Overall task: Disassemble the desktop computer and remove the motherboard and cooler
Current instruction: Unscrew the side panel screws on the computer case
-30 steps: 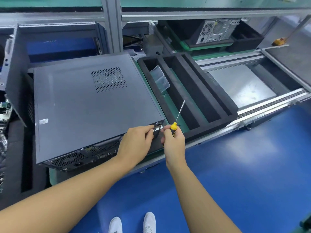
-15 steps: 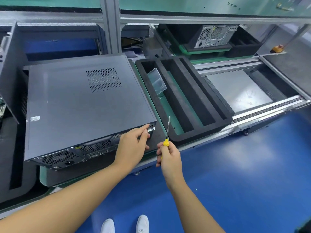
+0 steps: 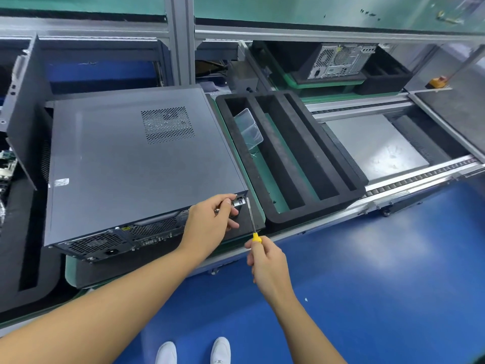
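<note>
A dark grey desktop computer case [image 3: 131, 164] lies on its side on a black foam pad, its rear panel with ports and power socket facing me. My left hand [image 3: 210, 222] is at the case's near right rear corner, thumb and fingers pinching a small metal part there. My right hand [image 3: 265, 261] is off the case, just right of that corner, gripping a yellow-handled screwdriver [image 3: 252, 219] whose shaft points up beside the corner. The motherboard and cooler are hidden inside the closed case.
A black foam tray [image 3: 301, 158] with long slots sits right of the case; a clear plastic box [image 3: 248, 127] lies in its left slot. Behind it stands another computer [image 3: 338, 61]. A conveyor rail [image 3: 420, 177] runs to the right. An upright grey panel [image 3: 23, 106] stands left.
My right hand has drawn back from the case corner toward me with the screwdriver. My left hand stays at the corner, now pinching a small part.
</note>
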